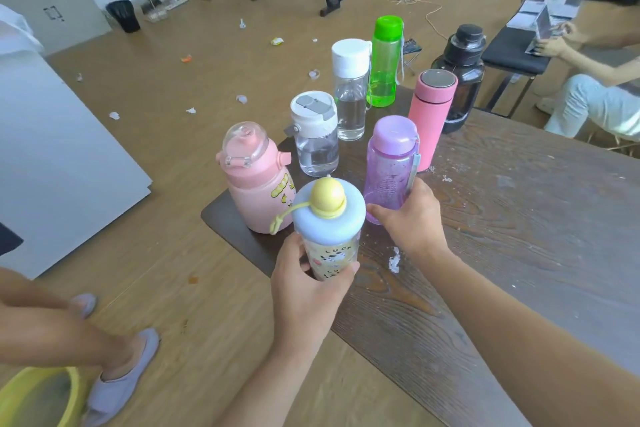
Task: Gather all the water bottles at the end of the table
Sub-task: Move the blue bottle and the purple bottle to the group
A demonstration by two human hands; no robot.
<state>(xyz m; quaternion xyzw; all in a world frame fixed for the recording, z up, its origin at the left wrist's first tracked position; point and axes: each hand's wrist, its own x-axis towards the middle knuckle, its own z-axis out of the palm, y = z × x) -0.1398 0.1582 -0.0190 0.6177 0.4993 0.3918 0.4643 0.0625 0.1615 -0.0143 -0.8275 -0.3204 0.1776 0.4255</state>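
Dark wooden table (pixel 502 218), grain scuffed and flecked with white, its rounded end pointing away toward a brown floor (pixel 207 62) scattered with scraps of litter. At that end, eight bottles standing upright and close together.

Farthest back on the right, a big black jug (pixel 459 80) at the table's edge. In front of it, touching or nearly so, a tall pink flask (pixel 429 118) with a metal top. Left of the jug, a green bottle (pixel 386 62), and just beside that a tall clear bottle (pixel 350 90) with a white cap, partly filled with water. Nearer, at the left edge, a squat pink bottle (pixel 256 180) with a clear domed lid and yellow cartoon print. Between it and the tall clear one, a short clear bottle (pixel 316 135) with a white and grey flip lid, also holding some water.

Closest in, a purple bottle (pixel 389 163) with the right hand (pixel 412 218) curled round its lower part, thumb on the near side, fingers wrapped behind. Left of it and nearest the camera, a small printed bottle (pixel 329 250) with a wide pale blue lid, yellow knob and yellow loop, gripped round its body by the left hand (pixel 304 291), thumb at the right and fingers at the left. Impossible to tell whether its base touches the table.

Lower left, a sandalled foot (pixel 117 374) on the floor beside a yellow tub (pixel 41 395).
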